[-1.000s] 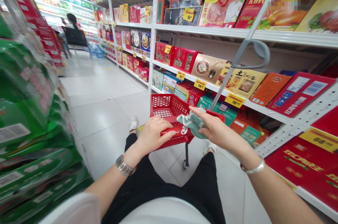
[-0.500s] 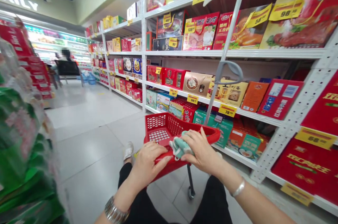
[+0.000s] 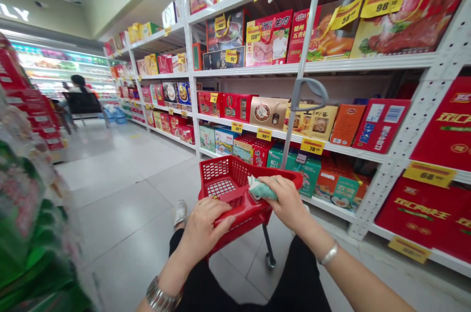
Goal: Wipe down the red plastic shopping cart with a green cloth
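A red plastic shopping cart point(image 3: 253, 200) with a perforated basket stands between my knees. My left hand point(image 3: 206, 221) grips its near rim, thumb on the outside and fingers over the edge. In my right hand point(image 3: 285, 199) a pale green and white cloth point(image 3: 262, 190) is bunched, pressed on the red rim toward the right. A grey pole point(image 3: 307, 27) with a curved grey hook point(image 3: 311, 95) rises behind the cart's right end. Below the basket a dark leg ends in a caster point(image 3: 270, 261).
White shelving point(image 3: 235, 72) with boxed goods and yellow price tags runs along the right. Green packages point(image 3: 29, 243) are close on the left, with red stacked boxes point(image 3: 37, 106) beyond. Down the tiled aisle point(image 3: 117, 194) a person sits in a black chair point(image 3: 85, 103).
My right hand has slid the cloth along the rim, away from my left hand. My left hand keeps its grip. The view has turned slightly right.
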Tool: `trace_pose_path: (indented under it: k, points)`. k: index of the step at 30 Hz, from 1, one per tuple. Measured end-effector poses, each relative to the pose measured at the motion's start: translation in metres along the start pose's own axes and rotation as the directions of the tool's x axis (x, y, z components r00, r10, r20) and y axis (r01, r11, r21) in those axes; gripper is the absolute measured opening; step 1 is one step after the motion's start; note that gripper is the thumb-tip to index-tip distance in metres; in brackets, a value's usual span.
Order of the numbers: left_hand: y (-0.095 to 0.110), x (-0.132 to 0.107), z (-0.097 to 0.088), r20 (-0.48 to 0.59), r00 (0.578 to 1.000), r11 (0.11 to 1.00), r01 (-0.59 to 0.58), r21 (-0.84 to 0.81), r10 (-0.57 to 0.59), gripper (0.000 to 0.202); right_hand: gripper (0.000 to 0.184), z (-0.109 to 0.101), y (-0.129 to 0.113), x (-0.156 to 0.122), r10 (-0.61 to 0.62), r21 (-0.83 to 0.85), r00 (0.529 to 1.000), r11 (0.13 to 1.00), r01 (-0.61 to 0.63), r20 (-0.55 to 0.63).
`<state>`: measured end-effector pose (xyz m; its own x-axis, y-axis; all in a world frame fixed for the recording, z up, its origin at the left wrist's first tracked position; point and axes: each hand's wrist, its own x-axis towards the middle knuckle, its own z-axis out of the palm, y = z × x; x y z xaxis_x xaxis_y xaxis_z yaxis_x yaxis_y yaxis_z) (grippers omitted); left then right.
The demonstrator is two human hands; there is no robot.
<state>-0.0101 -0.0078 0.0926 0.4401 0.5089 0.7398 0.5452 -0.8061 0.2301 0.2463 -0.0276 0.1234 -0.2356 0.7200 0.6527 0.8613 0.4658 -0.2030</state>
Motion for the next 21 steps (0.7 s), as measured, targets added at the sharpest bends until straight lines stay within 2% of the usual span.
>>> trace_pose_path:
  k: [2,5,7,10,13,16,21]
  points:
    - [-0.001,0.0,0.002,0.002,1.0,1.0,-0.004,0.006,0.004,0.027,0.039,0.002,0.004,0.006,0.059,-0.072,0.997,0.996,-0.056,0.041]
    - [-0.003,0.002,0.005,0.008,1.0,1.0,0.004,0.015,-0.004,0.026,0.047,0.01,-0.006,0.006,0.065,-0.13,0.997,0.99,-0.06,0.036]
    - [-0.005,0.002,0.006,0.014,1.0,1.0,0.009,0.019,-0.009,0.026,0.05,0.02,-0.022,0.001,0.038,-0.14,0.999,0.989,-0.04,-0.017]
    - [-0.009,0.002,0.004,0.026,1.0,1.0,0.008,0.028,-0.009,0.026,0.039,0.036,-0.048,-0.006,-0.048,-0.143,0.99,0.989,0.029,-0.131]
    - [-0.015,0.0,0.0,0.053,0.999,1.0,0.0,0.028,-0.002,0.027,0.031,0.045,-0.06,-0.006,-0.15,-0.1,0.974,0.986,0.134,-0.171]
    - [-0.023,-0.001,-0.003,0.086,0.996,1.0,0.003,0.007,-0.004,0.027,0.026,0.043,-0.042,0.006,-0.116,0.011,0.982,0.993,0.119,-0.147]
    - [-0.043,0.002,-0.006,0.144,0.988,0.998,0.062,-0.026,-0.057,0.031,0.025,0.027,0.033,0.029,0.147,0.136,0.987,0.981,-0.137,-0.067]
